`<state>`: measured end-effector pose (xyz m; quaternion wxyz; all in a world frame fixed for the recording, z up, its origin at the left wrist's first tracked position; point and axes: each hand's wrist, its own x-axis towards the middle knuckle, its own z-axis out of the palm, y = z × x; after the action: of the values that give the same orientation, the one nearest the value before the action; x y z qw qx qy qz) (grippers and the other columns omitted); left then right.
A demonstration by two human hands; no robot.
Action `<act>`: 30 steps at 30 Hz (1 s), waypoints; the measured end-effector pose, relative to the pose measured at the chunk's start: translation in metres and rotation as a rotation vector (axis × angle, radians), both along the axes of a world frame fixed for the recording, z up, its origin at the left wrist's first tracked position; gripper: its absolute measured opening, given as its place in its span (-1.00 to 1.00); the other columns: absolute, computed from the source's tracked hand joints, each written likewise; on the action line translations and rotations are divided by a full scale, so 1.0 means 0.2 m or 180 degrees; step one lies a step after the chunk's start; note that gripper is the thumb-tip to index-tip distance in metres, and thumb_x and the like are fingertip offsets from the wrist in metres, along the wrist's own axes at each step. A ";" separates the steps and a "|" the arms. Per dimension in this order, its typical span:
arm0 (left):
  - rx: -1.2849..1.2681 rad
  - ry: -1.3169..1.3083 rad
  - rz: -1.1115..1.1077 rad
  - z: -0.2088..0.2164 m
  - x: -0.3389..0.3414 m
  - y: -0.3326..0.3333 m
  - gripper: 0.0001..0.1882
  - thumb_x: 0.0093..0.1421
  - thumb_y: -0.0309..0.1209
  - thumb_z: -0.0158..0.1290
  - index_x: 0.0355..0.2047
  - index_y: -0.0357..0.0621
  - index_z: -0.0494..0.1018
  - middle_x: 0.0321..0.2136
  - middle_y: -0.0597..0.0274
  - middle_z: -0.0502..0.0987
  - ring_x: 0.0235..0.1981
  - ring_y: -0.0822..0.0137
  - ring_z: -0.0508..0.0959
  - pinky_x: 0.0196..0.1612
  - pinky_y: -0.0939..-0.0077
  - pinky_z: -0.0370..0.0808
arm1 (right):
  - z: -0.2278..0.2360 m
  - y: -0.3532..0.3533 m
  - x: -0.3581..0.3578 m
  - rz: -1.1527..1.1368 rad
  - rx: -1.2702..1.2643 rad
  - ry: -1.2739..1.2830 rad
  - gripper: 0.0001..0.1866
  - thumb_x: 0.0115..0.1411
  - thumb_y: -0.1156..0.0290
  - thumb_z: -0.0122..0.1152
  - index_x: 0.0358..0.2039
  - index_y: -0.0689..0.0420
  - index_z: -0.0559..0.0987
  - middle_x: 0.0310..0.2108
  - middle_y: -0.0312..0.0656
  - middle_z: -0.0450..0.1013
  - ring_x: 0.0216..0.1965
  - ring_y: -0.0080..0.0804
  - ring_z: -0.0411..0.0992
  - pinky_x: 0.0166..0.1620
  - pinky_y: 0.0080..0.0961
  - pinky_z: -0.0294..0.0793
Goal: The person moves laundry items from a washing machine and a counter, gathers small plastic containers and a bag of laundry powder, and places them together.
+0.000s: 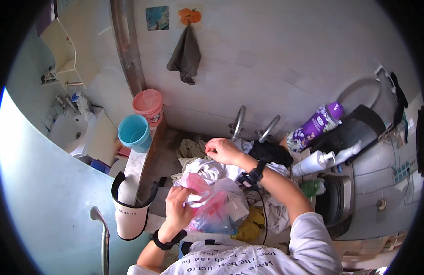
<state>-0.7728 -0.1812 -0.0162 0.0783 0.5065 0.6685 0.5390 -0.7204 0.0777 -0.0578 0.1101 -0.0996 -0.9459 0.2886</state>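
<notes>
Where laundry [206, 168] litters counter [159, 167], left fingers [186, 191] clutch bag [228, 204]; right fingers [213, 145] curled, hold unclear.

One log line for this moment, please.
left hand: at plastic bag | right hand: over clothes, contact unclear | nearby: taps, blue bucket, purple bottle

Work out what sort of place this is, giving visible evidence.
Probably a home washroom or laundry area: two curved metal taps rise behind a heap of clothes, and a white washbasin shows at the left.
</notes>
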 end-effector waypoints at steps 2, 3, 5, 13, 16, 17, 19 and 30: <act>0.0060 0.0278 -0.0073 0.07 0.01 -0.01 -0.65 -0.37 -0.68 -0.20 -0.49 -0.23 0.43 -0.61 0.10 0.42 -0.52 0.05 0.40 -0.38 0.34 0.31 | 0.14 -0.06 0.14 -0.0203 -0.0213 -0.0087 -0.86 -0.03 0.43 0.04 -0.45 0.17 0.52 -0.57 -0.11 0.47 -0.51 -0.17 0.46 -0.39 -0.36 0.44; 0.0116 0.0383 -0.0158 0.10 0.01 -0.01 -0.64 -0.37 -0.69 -0.21 -0.48 -0.23 0.43 -0.60 0.08 0.43 -0.52 0.03 0.40 -0.38 0.33 0.32 | 0.17 -0.07 0.22 -0.0216 -0.0331 -0.0020 -0.81 0.00 0.41 0.06 -0.35 0.16 0.51 -0.57 -0.13 0.48 -0.49 -0.24 0.48 -0.36 -0.39 0.45; 0.0129 0.0211 -0.0367 0.12 0.02 -0.06 -0.61 -0.37 -0.71 -0.22 -0.45 -0.25 0.42 -0.56 0.07 0.45 -0.49 0.02 0.43 -0.38 0.32 0.37 | 0.32 -0.18 0.32 -0.0069 -0.0911 -0.0111 -0.72 0.03 0.33 0.15 -0.24 0.17 0.49 -0.50 -0.14 0.50 -0.42 -0.32 0.50 -0.30 -0.43 0.47; -0.0543 0.0031 -0.0987 0.26 0.08 -0.10 -0.62 -0.25 -0.70 -0.20 -0.36 -0.26 0.42 -0.47 -0.01 0.49 -0.37 -0.03 0.50 -0.27 0.35 0.43 | 0.47 -0.62 0.56 0.1420 -0.0702 0.0281 -0.41 -0.11 0.29 0.31 -0.02 0.11 0.37 0.00 -0.10 0.30 0.02 -0.16 0.27 0.02 -0.37 0.31; -0.0421 0.0279 -0.1841 0.38 -0.03 -0.07 -0.52 -0.17 -0.62 0.02 -0.13 -0.19 0.35 -0.34 0.05 0.47 -0.26 0.09 0.49 -0.19 0.37 0.42 | 0.33 -0.65 0.55 0.0880 0.0152 0.0207 -0.54 -0.18 0.48 0.23 -0.16 0.11 0.43 -0.11 -0.16 0.37 -0.12 -0.16 0.32 -0.11 -0.38 0.38; -0.0496 0.0203 -0.1861 0.42 -0.08 -0.06 -0.42 -0.15 -0.57 0.12 -0.03 -0.16 0.29 -0.26 0.09 0.46 -0.21 0.15 0.48 -0.16 0.36 0.41 | 0.32 -0.64 0.55 0.0791 0.0225 0.0395 -0.62 -0.19 0.52 0.19 -0.25 0.13 0.44 -0.18 -0.17 0.38 -0.15 -0.18 0.32 -0.14 -0.39 0.39; 0.0116 -0.0807 -0.1703 0.33 -0.27 -0.05 -0.20 -0.15 -0.45 0.25 0.12 -0.11 0.13 -0.07 0.14 0.35 -0.11 0.23 0.42 -0.13 0.30 0.41 | 0.30 -0.64 0.55 0.0668 0.0380 0.0789 -0.77 -0.21 0.60 0.11 -0.42 0.17 0.47 -0.30 -0.20 0.42 -0.22 -0.22 0.33 -0.20 -0.40 0.41; -0.0997 -0.2219 0.3004 -0.39 -1.20 0.19 -0.15 -0.11 -0.15 0.23 0.06 -0.35 0.06 0.03 -0.12 0.10 -0.19 0.11 0.45 -0.26 0.35 0.51 | 0.36 -0.68 0.57 0.0434 -0.0101 0.0634 -0.79 -0.26 0.71 0.01 -0.51 0.23 0.45 -0.31 -0.22 0.43 -0.28 -0.23 0.33 -0.21 -0.43 0.36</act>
<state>-1.0125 -0.1423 -0.0933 0.1188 -0.0685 0.8272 0.5449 -0.6066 -0.0584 0.0136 0.1820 -0.0076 -0.9302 0.3187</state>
